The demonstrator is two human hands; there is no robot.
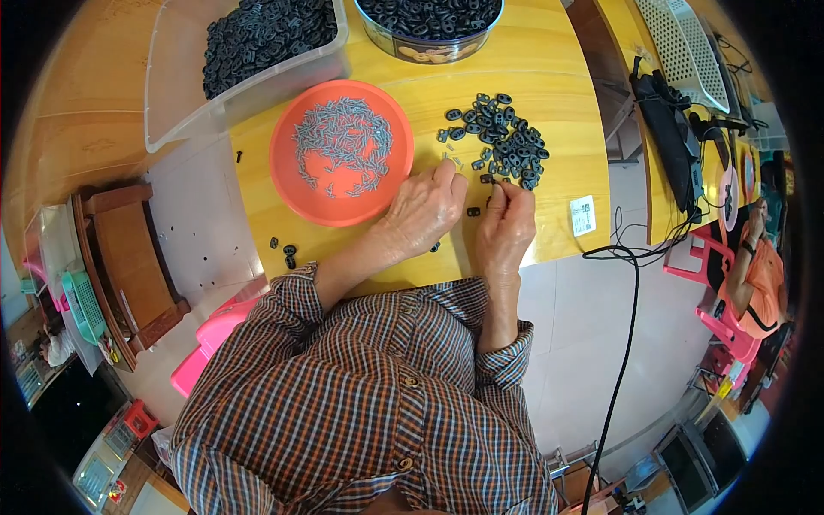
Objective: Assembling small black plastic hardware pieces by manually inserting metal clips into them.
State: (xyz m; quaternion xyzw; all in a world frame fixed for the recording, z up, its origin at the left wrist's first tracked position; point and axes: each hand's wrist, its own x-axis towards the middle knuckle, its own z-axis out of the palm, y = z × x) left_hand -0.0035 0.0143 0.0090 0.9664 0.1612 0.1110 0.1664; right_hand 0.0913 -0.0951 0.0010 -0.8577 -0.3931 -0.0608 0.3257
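Note:
My left hand is bent into a pinch between the orange plate and the black pieces; what its fingertips hold, if anything, is hidden. My right hand pinches at a small black plastic piece by its fingertips. Beyond the right hand lies a loose pile of black oval plastic pieces with holes. A few small grey pins lie just past my left fingertips. The round orange plate, on the left, carries many grey metal pins. One black piece lies between my hands.
A translucent bin and a round tin, both full of black pieces, stand at the table's far side. A white label lies at the right edge. Black cables hang beside the table; another person sits far right.

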